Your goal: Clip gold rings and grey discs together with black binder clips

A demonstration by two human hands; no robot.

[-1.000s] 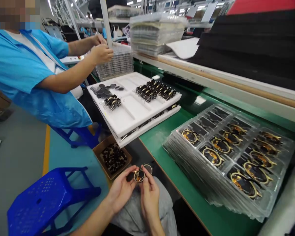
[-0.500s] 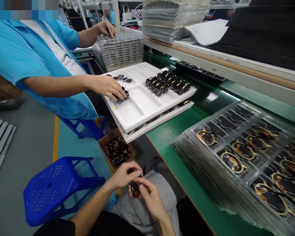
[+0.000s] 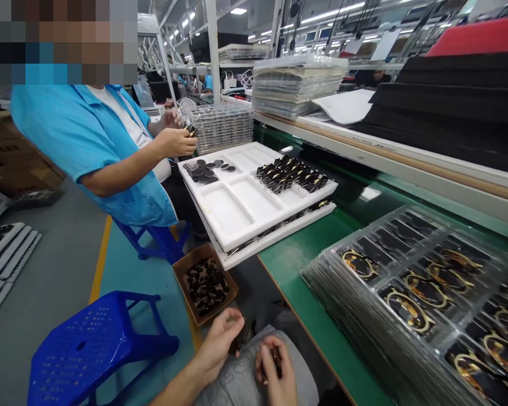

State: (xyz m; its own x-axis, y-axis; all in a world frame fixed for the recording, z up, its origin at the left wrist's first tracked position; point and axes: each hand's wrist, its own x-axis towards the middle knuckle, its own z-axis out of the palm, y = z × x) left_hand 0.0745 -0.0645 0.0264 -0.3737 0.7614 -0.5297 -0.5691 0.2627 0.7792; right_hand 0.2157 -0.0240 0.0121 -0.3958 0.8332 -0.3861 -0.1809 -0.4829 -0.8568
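My left hand (image 3: 218,347), low in the middle of the head view, is closed, thumb and fingers pinching a dark, glossy eyewear piece (image 3: 244,336). To its right, over the grey cloth (image 3: 245,375) on my lap, my right hand (image 3: 278,375) curls around a brown, shiny eyewear piece (image 3: 275,360). Fingers cover much of both pieces, and I cannot tell whether they are joined. A cardboard box (image 3: 231,294) of small black and gold parts sits beyond my left hand.
A co-worker (image 3: 110,152) at left holds small parts above a white foam tray (image 3: 228,239) with black clips (image 3: 292,172) and dark discs (image 3: 203,169). Stacked clear trays (image 3: 342,299) of gold-rimmed glasses stand on the green table (image 3: 285,268). A blue stool (image 3: 82,344) is at left.
My hands have moved apart; before, they met around a round brown lens with a gold rim. The co-worker has lifted a hand with parts off the foam tray. My view has tilted up.
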